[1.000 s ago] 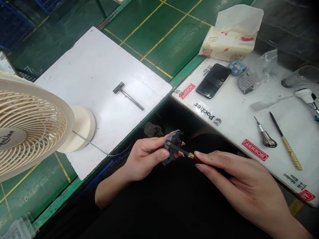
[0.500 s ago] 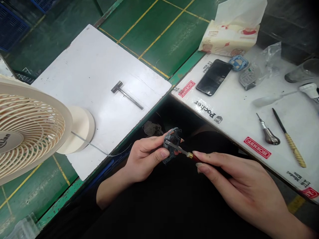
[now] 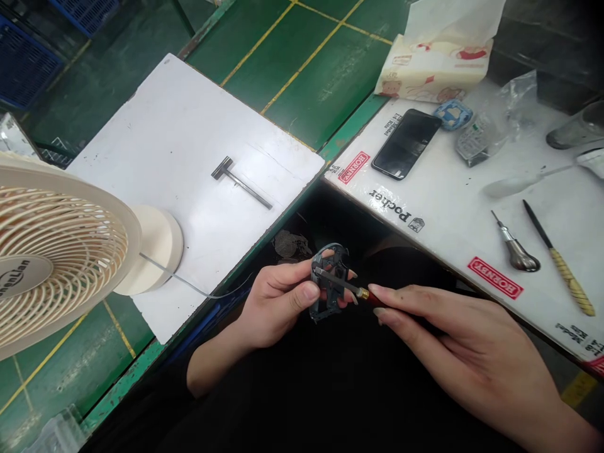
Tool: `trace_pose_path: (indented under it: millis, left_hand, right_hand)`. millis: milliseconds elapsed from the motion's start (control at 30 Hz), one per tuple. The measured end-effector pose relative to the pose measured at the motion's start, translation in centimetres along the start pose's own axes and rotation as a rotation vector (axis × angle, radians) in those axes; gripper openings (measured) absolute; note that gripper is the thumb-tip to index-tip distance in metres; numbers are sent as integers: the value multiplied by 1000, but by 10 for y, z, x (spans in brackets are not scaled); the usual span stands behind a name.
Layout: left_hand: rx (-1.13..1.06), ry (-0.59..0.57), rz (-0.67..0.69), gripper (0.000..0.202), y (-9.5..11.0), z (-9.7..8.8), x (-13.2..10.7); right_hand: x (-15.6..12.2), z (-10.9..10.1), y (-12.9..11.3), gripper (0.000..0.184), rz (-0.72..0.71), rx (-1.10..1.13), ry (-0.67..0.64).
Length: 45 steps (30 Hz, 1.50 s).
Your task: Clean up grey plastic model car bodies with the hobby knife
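Above the lap, my left hand (image 3: 278, 302) pinches a small dark grey moulded part (image 3: 335, 294) with openings in it, thumb in front and fingertips showing behind. My right hand (image 3: 462, 340) grips a red-handled scraper (image 3: 348, 286) with a brass ferrule and a flat metal blade. Its blade lies across the part near the left thumb, and the tip rests at the part's inner left edge. Most of the handle is hidden in my right hand, so I cannot make out its full length.
On the right table lie a phone (image 3: 406, 143), a short-handled awl (image 3: 516, 248), a yellow-handled tool (image 3: 566, 270), plastic bags (image 3: 476, 138) and a tissue pack (image 3: 436, 66). A T-shaped metal tool (image 3: 243, 182) lies on the white board (image 3: 179, 126). A fan (image 3: 61, 251) stands at left.
The part has tilted to face the camera more, so its openings show better. Both hands keep their grips, and the blade stays across the part. The whole view has shifted slightly.
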<state>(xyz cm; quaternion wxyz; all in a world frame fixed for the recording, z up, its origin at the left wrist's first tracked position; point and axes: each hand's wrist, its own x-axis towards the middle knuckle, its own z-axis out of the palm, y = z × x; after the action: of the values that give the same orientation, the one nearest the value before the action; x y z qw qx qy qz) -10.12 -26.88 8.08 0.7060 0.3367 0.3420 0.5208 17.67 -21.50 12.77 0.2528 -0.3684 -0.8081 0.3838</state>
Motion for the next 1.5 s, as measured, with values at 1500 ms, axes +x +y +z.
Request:
trace_pose_path:
  millis: [1500]
  left_hand:
    - [261,54,134,43,-6,-10,-16]
  right_hand:
    - [-5,12,-11,26,-27,-2,-12]
